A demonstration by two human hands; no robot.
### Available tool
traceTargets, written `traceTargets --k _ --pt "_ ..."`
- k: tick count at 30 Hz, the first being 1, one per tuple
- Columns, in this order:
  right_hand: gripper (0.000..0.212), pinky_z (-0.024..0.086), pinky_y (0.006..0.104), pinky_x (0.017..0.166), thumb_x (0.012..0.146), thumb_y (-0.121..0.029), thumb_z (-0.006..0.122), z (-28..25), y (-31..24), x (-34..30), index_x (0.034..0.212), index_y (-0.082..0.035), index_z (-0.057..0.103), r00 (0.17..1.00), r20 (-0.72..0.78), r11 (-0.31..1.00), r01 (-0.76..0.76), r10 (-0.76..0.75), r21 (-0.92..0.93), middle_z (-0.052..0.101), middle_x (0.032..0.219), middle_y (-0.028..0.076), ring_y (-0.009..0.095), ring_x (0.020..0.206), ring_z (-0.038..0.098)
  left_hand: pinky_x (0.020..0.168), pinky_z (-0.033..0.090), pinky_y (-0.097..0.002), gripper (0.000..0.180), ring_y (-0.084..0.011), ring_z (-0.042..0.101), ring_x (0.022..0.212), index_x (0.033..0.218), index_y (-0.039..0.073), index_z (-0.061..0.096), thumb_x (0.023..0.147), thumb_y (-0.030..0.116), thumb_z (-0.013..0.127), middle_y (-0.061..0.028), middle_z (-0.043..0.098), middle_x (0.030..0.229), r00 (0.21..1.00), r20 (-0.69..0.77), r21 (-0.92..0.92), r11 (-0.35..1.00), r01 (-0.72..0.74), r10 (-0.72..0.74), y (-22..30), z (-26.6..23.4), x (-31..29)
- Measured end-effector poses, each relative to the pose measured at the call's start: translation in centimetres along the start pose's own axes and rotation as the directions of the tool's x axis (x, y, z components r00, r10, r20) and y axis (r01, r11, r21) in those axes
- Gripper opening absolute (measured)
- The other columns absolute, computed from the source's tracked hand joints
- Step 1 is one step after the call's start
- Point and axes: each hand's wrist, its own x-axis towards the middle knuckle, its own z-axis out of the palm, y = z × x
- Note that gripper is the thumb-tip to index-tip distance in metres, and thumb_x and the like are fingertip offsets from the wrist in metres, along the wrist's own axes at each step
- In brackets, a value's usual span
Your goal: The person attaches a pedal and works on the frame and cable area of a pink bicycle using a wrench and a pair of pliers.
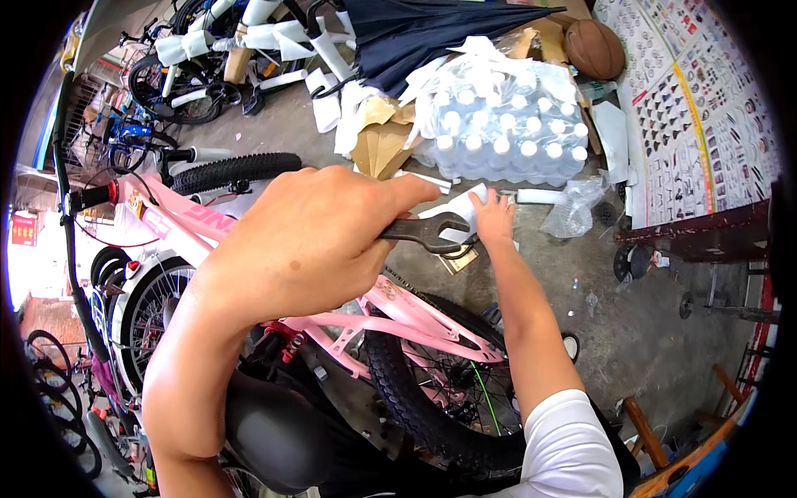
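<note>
My left hand (320, 236), large and close in the head view, is closed round a dark metal open-end wrench (432, 232). Its forked jaw points right, and the handle is hidden in the fist. Farther off, my right hand (495, 219) reaches down with bent fingers at the edge of a white foam sheet (462, 212), which it seems to grip. Below both arms a pink bicycle frame (344, 325) stretches across the view. Its thick black tyre (390, 398) lies between my forearms, and a black saddle (278, 432) is below my left wrist.
Shrink-wrapped water bottles (506, 133) stand on the floor beyond my right hand, beside cardboard (382, 145) and a dark umbrella (440, 33). A basketball (594, 50) sits at the back right. More bicycles (178, 91) crowd the left. A wooden stool (647, 432) is at the lower right.
</note>
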Motion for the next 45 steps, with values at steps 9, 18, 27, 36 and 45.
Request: traceTargets --k 9,18,27,36,45 --pt "0.025 0.047 0.0485 0.091 0.078 -0.023 0.073 -1.0 4.8 -8.2 0.095 -0.005 0.067 0.897 -0.396 0.845 0.36 -0.197 0.396 0.057 0.124 0.017 0.041 0.112 0.053 0.068 0.047 -0.0475 0.049 -0.0382 0.063 0.076 0.122 0.01 0.062 0.074 0.002 0.056 -0.0169 0.064 0.076 0.963 -0.249 -0.015 0.993 -0.114 0.107 -1.3 1.3 -0.5" --pt "0.035 0.05 0.0488 0.088 0.077 -0.018 0.075 5.9 4.1 -10.5 0.106 -0.006 0.062 0.989 0.143 0.797 -0.059 -0.034 0.601 0.058 0.126 0.021 0.043 0.108 0.059 0.066 0.048 -0.0439 0.046 -0.0372 0.064 0.07 0.123 0.011 0.062 0.077 0.004 0.057 -0.0179 0.064 0.074 0.978 -0.19 -0.091 0.991 -0.1 0.082 -1.2 0.0 -0.4" --pt "0.055 0.046 0.0432 0.097 0.082 -0.013 0.061 -24.6 -1.3 0.9 0.133 -0.006 0.043 0.811 -0.526 0.327 0.439 0.257 0.837 0.059 0.126 0.023 0.037 0.117 0.059 0.076 0.05 -0.0497 0.046 -0.0393 0.065 0.084 0.121 0.01 0.062 0.075 0.008 0.056 -0.0193 0.068 0.087 0.971 -0.208 -0.132 0.987 0.094 -0.121 -1.8 -0.8 -1.1" --pt "0.082 0.05 0.0438 0.091 0.081 -0.029 0.068 -30.0 -1.0 15.5 0.148 -0.006 0.027 0.888 -0.184 0.115 0.149 0.422 0.982 0.06 0.125 0.028 0.039 0.112 0.062 0.075 0.05 -0.0497 0.045 -0.0391 0.065 0.082 0.12 0.01 0.063 0.076 0.007 0.055 -0.019 0.068 0.084 0.969 -0.215 -0.165 0.983 0.083 -0.118 -2.1 -0.7 -1.0" --pt "0.02 0.05 0.0422 0.063 0.092 -0.024 0.061 -12.6 0.2 1.2 0.096 -0.004 0.064 0.915 -0.369 0.556 0.223 0.165 0.801 0.063 0.076 0.014 0.032 0.068 0.063 0.059 0.046 -0.0369 0.036 -0.0251 0.061 0.06 0.122 0.006 0.064 0.088 0.004 0.055 -0.0139 0.061 0.067 0.941 -0.324 -0.216 0.976 0.033 -0.103 -2.7 -0.2 -0.8"
